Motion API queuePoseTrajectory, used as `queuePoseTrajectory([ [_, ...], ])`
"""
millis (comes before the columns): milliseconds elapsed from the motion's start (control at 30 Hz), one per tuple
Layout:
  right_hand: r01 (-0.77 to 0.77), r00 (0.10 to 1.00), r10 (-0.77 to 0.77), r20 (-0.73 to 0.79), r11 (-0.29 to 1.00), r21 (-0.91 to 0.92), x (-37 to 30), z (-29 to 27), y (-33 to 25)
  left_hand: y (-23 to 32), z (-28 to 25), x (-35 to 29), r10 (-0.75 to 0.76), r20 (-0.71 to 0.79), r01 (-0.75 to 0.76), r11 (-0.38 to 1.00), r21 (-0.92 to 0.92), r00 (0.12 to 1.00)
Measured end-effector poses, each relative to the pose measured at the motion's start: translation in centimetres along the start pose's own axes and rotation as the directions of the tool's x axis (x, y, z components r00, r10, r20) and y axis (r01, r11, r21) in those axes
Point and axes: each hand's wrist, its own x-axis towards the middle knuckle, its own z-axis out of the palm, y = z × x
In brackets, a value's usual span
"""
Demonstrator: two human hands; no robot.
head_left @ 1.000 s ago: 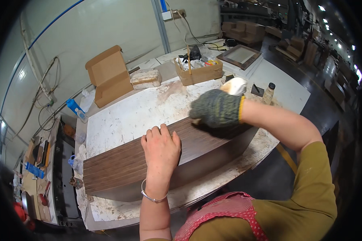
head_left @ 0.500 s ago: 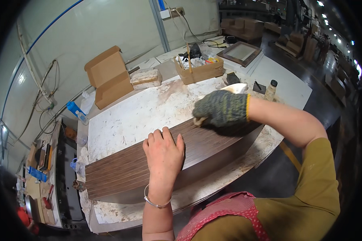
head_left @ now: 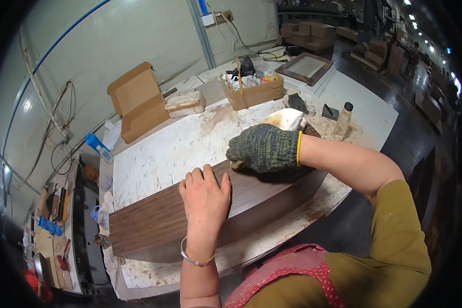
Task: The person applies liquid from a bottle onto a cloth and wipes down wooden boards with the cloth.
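Observation:
A long dark-brown wood-grain piece with fine lines along its top lies slantwise across the white worktable. My left hand, bare with a silver bangle at the wrist, rests flat on its top near the middle, fingers stretched toward the far edge. Farther right, my right hand wears a dark green knitted glove with a yellow cuff. Its fingers are curled down against the wood surface. A small pale bit shows beneath the fingertips; what it is stays hidden. Just behind the glove lies a white bundle with brownish stains.
Along the back of the worktable stand an open cardboard box, a pale block, a carton of odds and ends and a framed panel. A black-capped bottle stands at right. Blue-topped bottles sit at left.
My gloved right hand has slid left along the wood, toward my left hand, uncovering more of the white bundle. My left hand keeps its place on the wood.

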Motion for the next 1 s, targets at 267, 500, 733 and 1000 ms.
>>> queuePoseTrajectory([
  [267, -0.017, 1.0, 0.019, 0.02, 0.998, -0.061, -0.4, -0.5, 0.3, 0.1, -0.2, 0.5, -0.005, 0.02, 0.005, 1.0, -0.005, 1.0],
  [500, -0.375, 0.921, 0.381, 0.087, 0.924, -0.074, -7.2, -4.0, 4.8, -0.5, 0.1, 0.3, -0.002, 0.008, 0.002, 1.0, -0.014, 1.0],
  [733, -0.255, 0.929, 0.216, -0.301, 0.962, -0.096, -11.0, -7.4, 6.7, -0.2, -0.2, 0.3, 0.014, -0.014, -0.014, 1.0, -0.007, 1.0],
  [1000, -0.563, 0.744, 0.609, 0.274, 0.793, -0.233, -7.4, -5.1, 5.1, -0.4, 0.2, 1.5, 0.001, 0.008, -0.001, 1.0, 0.015, 1.0],
])
